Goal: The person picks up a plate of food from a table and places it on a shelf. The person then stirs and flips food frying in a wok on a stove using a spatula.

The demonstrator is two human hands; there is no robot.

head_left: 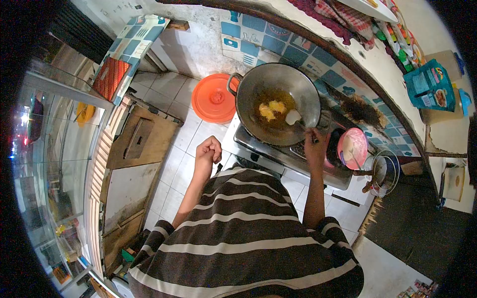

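Note:
A large metal wok [246,111] sits on the stove [278,155] in front of me. Golden fritters [271,110] lie in the oil at its bottom. Beside them rests the pale, flat head of a spatula [293,117]. My right hand [314,141] is closed around the handle of this spatula, at the wok's right-hand rim. My left hand [208,150] hangs in front of my body, left of the stove, its fingers curled into a loose fist with nothing visible in it.
A pink bowl of pale batter [352,144] with a spoon stands right of the wok, near a wire strainer [390,174]. An orange-red lid [216,98] is left of the wok. A glass display case [62,164] stands at far left. Teal packets [430,85] sit upper right.

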